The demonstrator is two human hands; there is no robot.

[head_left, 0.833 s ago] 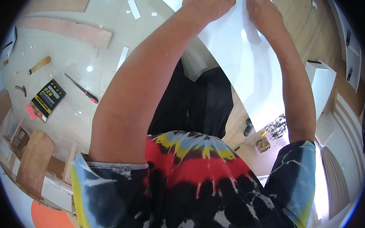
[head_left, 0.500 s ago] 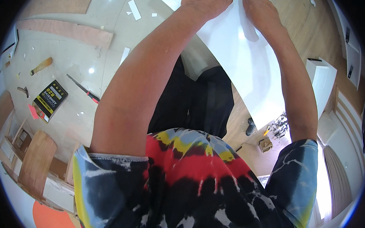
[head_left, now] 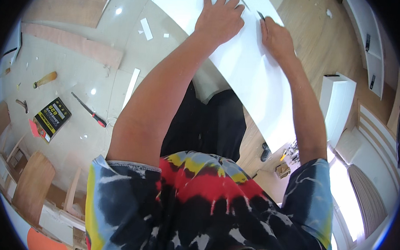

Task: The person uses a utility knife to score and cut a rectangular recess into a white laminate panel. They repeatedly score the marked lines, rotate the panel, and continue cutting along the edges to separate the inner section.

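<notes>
A large white panel (head_left: 251, 78) lies in front of me, slanting from the top middle down to the right. My left hand (head_left: 219, 19) presses flat on it, fingers spread, holding nothing. My right hand (head_left: 275, 36) rests on the panel just to the right, closed around a thin dark tool (head_left: 261, 16) whose tip pokes out above the fingers; what kind of tool it is cannot be made out.
On the pale tiled floor at left lie a red-handled screwdriver (head_left: 90, 110), a black and yellow box (head_left: 52, 117), a wooden-handled tool (head_left: 45, 79) and wooden boards (head_left: 74, 45). A white cabinet piece (head_left: 339, 104) stands on the wood floor at right.
The view has tilted so both hands sit lower in the picture. My left hand has spread flat on the panel; my right hand stays beside it.
</notes>
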